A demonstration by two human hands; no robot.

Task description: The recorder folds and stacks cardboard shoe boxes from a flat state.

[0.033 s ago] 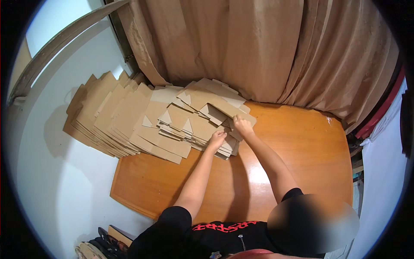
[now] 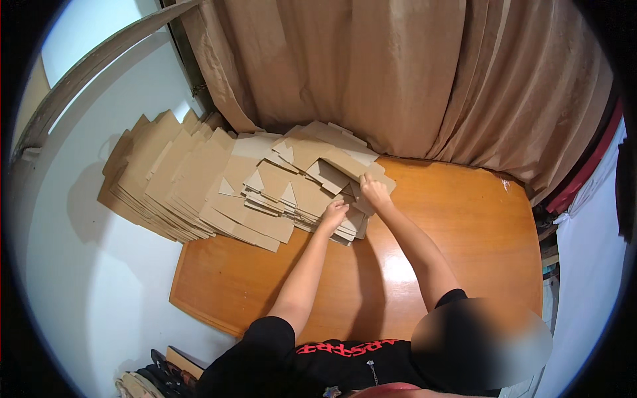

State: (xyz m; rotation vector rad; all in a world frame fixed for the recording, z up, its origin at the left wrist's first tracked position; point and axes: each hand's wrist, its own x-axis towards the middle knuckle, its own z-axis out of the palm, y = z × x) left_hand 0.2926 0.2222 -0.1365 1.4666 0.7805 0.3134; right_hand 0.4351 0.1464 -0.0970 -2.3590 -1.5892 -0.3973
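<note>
At the right end of a spread of flattened cardboard boxes, one cardboard box blank [image 2: 342, 163] lies on top with its long far panel lifted. Under that panel a dark gap shows. My right hand [image 2: 374, 191] is closed on the right end of this panel, fingers bent over its edge. My left hand [image 2: 336, 213] is closed in a pinch at the near edge of the same blank, beside a small flap; its fingertips partly hide what they grip. Beneath lie several more flat blanks with triangular flaps [image 2: 253, 180].
A leaning row of flat cardboard blanks [image 2: 166, 176] runs left against the white wall [image 2: 60, 219]. Everything rests on an orange-brown wooden table [image 2: 458, 225]. Brown curtains [image 2: 352, 73] hang along its far side, with white cloth [image 2: 590, 205] at the right.
</note>
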